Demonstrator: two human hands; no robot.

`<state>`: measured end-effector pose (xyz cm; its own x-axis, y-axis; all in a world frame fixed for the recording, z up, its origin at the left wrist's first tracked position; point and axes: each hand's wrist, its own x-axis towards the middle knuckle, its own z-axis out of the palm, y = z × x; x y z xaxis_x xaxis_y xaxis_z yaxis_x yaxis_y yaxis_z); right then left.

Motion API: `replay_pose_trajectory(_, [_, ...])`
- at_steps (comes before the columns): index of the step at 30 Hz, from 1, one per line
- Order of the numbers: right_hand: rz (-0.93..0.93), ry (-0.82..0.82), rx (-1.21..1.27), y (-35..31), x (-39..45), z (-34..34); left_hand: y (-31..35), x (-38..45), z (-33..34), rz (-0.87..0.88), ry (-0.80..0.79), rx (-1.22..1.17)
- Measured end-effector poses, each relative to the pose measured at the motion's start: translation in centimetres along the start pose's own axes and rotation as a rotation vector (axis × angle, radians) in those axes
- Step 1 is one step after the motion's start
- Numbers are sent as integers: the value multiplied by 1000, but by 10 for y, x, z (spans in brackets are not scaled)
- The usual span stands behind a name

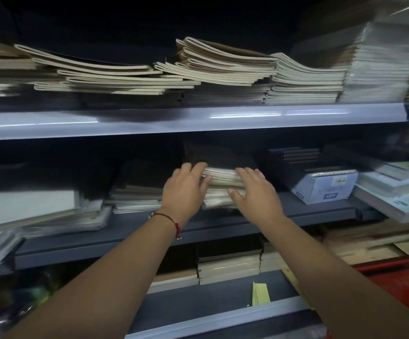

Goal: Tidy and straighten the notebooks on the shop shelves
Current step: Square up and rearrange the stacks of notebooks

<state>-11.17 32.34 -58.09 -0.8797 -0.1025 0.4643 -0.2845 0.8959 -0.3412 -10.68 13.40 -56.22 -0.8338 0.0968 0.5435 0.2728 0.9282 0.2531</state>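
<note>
A stack of dark-covered notebooks (220, 184) in clear wrap stands on the middle shelf (320, 212). My left hand (183, 189) holds its left end, fingers curled over the top edge and thumb against the front. My right hand (254, 189) lies on its right end, fingers over the top and thumb on the front edge. The stack's back is lost in the dark. On the upper shelf (198, 121) lie uneven, fanned piles of thin cream-edged notebooks (169, 72).
Spiral pads (29, 209) sag at the middle shelf's left end. A white and blue box (325, 189) and pale blue pads (394, 194) sit to the right. Black-covered stacks (227, 263) fill the lower shelf, a yellow slip (259, 293) before them. A red basket (399, 277) is low right.
</note>
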Motion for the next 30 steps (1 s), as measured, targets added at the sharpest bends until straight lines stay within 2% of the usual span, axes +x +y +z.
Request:
replay_pose_trajectory(6, [56, -33, 33, -3, 3, -4, -10, -11, -2, -8, -39, 5])
replay_pose_trajectory(10, [119, -19, -5, -21, 3, -8, -26, -33, -15, -5, -12, -40])
replay_pose_trajectory(14, [-31, 136, 48, -65, -14, 3, -52, -65, -39, -38, 41, -76])
replay_pose_trajectory(17, [-150, 169, 161, -110, -27, 15, -78, -91, -65, -51, 113, -47])
replay_pose_trajectory(21, [-176, 61, 378, -164, -35, 37, -119, -125, -106, -116, 264, 20])
replay_pose_trajectory(25, [-67, -152, 635, -209, -28, 55, -172, -143, -140, -252, 419, 88])
replay_pose_trajectory(30, [48, -322, 752, -257, -10, 77, -229, -152, -166, -522, 405, 82])
